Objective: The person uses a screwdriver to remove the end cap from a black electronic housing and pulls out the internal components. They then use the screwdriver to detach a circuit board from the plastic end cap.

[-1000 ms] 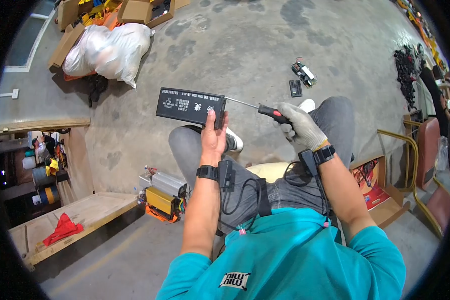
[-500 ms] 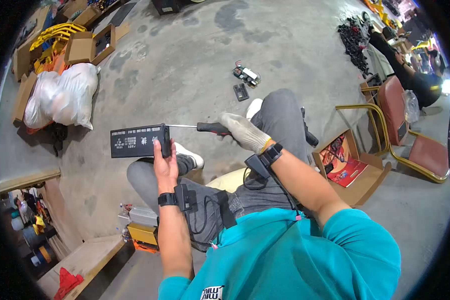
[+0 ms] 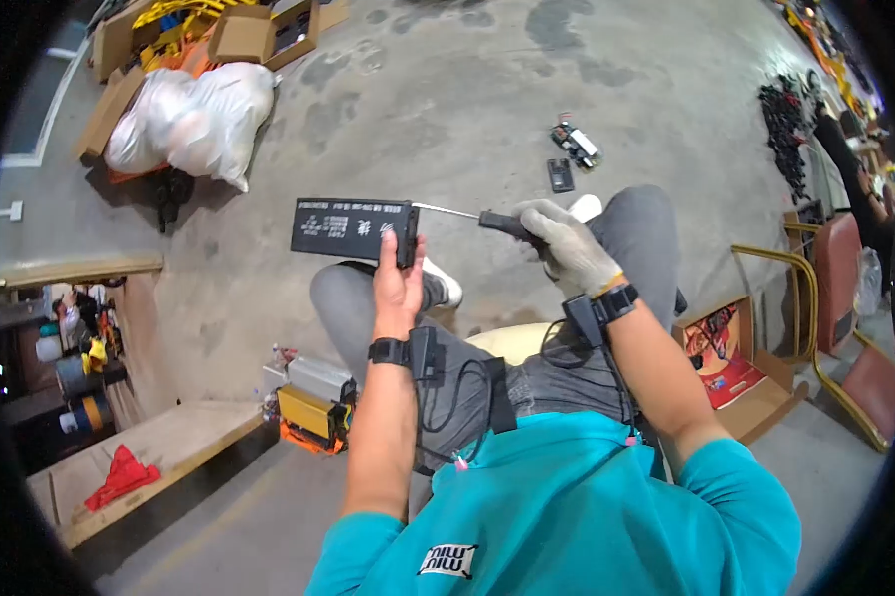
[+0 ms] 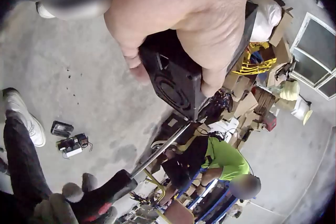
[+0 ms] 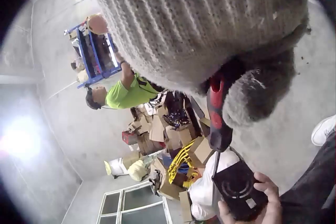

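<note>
A black box-shaped case (image 3: 333,226) with white printed lettering is held up over the lap by my bare left hand (image 3: 399,286), gripping its right end with fingers and thumb. That end carries a round fan grille, facing the camera in the left wrist view (image 4: 173,88). My right hand (image 3: 575,250), in a light knitted glove, grips a screwdriver (image 3: 507,225) by its black and red handle. The steel shaft (image 4: 163,149) reaches across to the case, its tip right at an upper corner of the grille end.
On the floor ahead lie a small black cover (image 3: 561,175) and a circuit assembly (image 3: 577,143). A yellow and silver unit (image 3: 311,405) stands left of the legs. An open cardboard box (image 3: 741,372) and a chair (image 3: 833,283) are at the right; a white bag (image 3: 194,124) lies far left.
The head view swung right and then back left. Both hands keep their grip on the case and the screwdriver, and the tip stays at the grille end; the screwdriver handle has turned slightly.
</note>
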### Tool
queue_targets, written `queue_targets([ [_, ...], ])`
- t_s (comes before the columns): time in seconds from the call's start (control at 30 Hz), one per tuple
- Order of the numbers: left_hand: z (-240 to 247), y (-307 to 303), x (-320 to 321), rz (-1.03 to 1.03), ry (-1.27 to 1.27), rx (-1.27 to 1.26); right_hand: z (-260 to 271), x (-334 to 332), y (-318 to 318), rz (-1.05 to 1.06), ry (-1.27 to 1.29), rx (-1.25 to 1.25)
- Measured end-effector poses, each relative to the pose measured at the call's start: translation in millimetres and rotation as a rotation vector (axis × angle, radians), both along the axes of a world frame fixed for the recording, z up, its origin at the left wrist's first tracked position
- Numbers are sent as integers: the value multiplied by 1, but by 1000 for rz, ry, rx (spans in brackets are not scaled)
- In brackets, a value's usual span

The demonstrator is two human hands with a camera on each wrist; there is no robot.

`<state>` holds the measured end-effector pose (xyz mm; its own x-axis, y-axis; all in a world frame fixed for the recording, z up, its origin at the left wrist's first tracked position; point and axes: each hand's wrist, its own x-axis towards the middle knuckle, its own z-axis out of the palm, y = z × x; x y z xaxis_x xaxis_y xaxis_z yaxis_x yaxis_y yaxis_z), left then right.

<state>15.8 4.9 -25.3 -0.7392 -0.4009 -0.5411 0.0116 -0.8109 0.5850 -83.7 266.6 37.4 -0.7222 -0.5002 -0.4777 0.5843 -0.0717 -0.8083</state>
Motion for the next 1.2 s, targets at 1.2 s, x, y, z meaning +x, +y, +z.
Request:
queue_targets([
  [1.2, 5, 5, -3, 54, 14, 29, 1, -2, -5, -116, -48, -11],
])
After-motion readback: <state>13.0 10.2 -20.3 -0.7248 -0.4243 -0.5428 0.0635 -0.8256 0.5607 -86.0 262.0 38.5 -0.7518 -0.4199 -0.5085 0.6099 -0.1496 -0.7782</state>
